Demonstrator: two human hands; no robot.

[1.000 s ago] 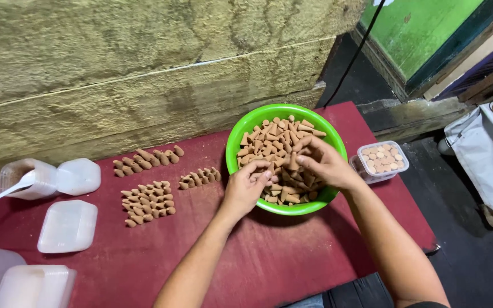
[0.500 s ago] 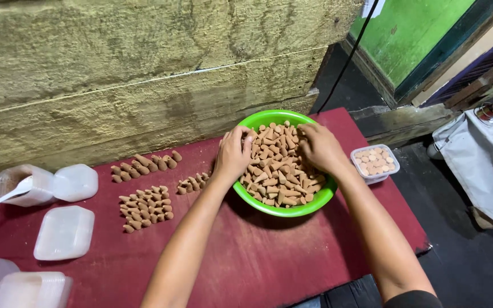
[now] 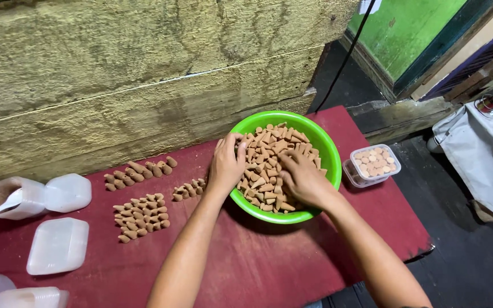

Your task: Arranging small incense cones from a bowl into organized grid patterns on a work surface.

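Currently, I see both hands in the green bowl [image 3: 331,157], which sits on the red table [image 3: 269,262] right of centre, close under the rough wall [image 3: 115,74]. The bowl is heaped with small tan cones [image 3: 269,154]. The left hand [image 3: 227,164] rests on the left rim with its fingers curled down onto the pile; the right hand [image 3: 302,178] lies on the near-right part of the heap, fingers bent narrow into the pieces. I cannot tell whether either hand actually grips any cones, since the fingertips are buried.

Risks, as I judge them:

1. Tipping. The left hand bears on the rim. Downward pressure there could lift the far-right side and spill the heap.
2. Overflow. The cones stand about level with the rim, so a quick scoop could push pieces over the edge onto the table.
3. Disturbing sorted work. Rows of cones [image 3: 141,217] lie to the left of the bowl, with a smaller cluster [image 3: 189,190] just beside the left wrist. A forearm sweep would scatter them.
4. Knocking the filled clear box [image 3: 375,164]. It sits just right of the bowl, near the table's right edge, and a nudge of the bowl could send it off.
5. Breakage. The cones look brittle, so a tight squeeze may crumble them.

The empty white containers [image 3: 58,245] at the left are well apart.
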